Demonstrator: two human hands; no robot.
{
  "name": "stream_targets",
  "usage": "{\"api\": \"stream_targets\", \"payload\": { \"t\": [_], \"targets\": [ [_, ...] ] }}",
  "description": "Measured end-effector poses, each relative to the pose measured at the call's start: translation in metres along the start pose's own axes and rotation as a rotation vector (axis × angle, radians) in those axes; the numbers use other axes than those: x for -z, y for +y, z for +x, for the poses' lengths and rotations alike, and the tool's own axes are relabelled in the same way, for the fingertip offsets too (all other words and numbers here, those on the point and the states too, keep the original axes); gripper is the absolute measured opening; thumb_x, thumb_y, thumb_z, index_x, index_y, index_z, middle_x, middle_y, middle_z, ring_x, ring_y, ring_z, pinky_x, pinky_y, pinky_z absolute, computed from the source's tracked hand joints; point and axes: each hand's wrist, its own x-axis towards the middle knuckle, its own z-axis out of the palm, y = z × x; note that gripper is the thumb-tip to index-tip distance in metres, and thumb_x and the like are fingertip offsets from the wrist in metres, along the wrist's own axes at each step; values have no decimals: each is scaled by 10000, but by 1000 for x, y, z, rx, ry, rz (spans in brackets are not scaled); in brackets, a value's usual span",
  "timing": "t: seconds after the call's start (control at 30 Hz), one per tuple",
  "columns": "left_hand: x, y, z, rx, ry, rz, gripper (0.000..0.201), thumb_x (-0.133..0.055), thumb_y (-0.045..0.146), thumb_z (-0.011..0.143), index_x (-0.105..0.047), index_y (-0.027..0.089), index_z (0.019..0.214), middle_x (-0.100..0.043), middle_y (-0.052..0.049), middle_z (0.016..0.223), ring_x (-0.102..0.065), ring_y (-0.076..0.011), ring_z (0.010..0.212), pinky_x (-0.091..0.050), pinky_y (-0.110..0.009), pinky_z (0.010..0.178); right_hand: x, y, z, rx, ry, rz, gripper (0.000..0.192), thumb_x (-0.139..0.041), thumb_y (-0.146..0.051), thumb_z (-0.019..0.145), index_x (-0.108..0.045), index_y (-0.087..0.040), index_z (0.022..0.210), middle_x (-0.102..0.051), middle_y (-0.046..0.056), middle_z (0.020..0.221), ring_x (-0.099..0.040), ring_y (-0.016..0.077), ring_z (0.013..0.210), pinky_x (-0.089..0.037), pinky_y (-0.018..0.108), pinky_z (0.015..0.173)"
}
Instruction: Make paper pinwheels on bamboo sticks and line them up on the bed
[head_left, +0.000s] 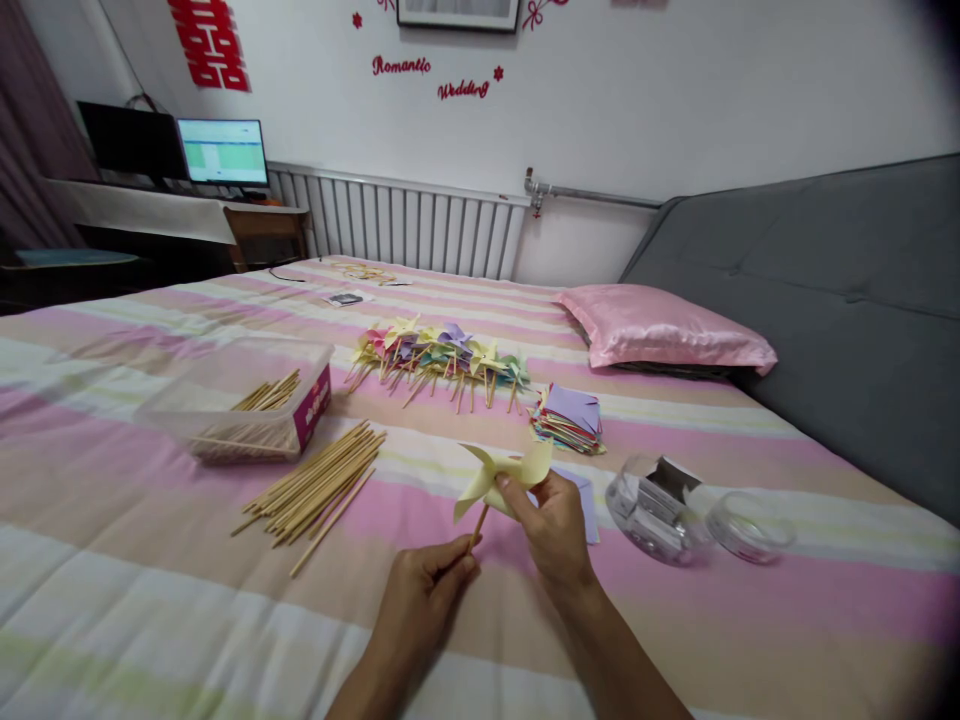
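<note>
A pale yellow paper pinwheel (480, 477) on a thin wooden stick (478, 525) is held up above the bed in the middle of the view. My left hand (429, 590) pinches the stick below the paper blades. With thumb and fingers, my right hand (553, 520) grips the pinwheel at its centre and right side. Behind that hand lies a lilac paper square (586, 500), partly covered. A stack of coloured paper squares (570, 415) sits just beyond. Farther back, several finished-looking pinwheels (442, 355) lie in a heap with their sticks toward me.
Loose wooden sticks (319, 485) lie at left, beside a clear plastic box (225, 400) holding more sticks. A clear round container (652, 510) and a clear lid-like dish (750, 527) are at right. A pink pillow (660, 325) rests near the grey headboard (817, 260).
</note>
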Motion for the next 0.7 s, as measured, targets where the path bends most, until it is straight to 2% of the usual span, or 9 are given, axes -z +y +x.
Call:
{"api": "stream_targets", "payload": {
  "t": [0.1,0.3,0.5,0.7],
  "targets": [
    [0,-1,0,2,-1,-11,277,-642,350,710,-766,180,890,-744,-65,796,-632,-239,681,-501,-277,621,-1,1,0,20,13,-9,212,-642,-307,740,-690,-135,854,-711,79,863,-639,233,841,-488,340,783],
    [0,-4,0,-4,-27,43,280,-606,347,757,-756,191,933,-735,-67,925,-638,-237,701,-489,-278,653,-2,7,0,54,42,-5,189,-639,-285,736,-690,-145,852,-713,73,880,-639,224,848,-484,324,790],
    [0,-5,0,-18,-17,68,266,-604,337,760,-759,188,916,-744,-42,852,-641,-234,687,-485,-271,631,-3,13,0,58,52,-7,168,-633,-260,743,-680,-147,859,-712,66,877,-643,221,840,-486,322,783],
    [-1,1,-1,-13,-31,75,275,-590,341,779,-760,161,897,-742,-69,831,-641,-232,714,-488,-272,653,-4,15,1,43,57,35,208,-631,-324,765,-679,-146,861,-710,69,867,-639,220,833,-489,326,781]
  ]
}}
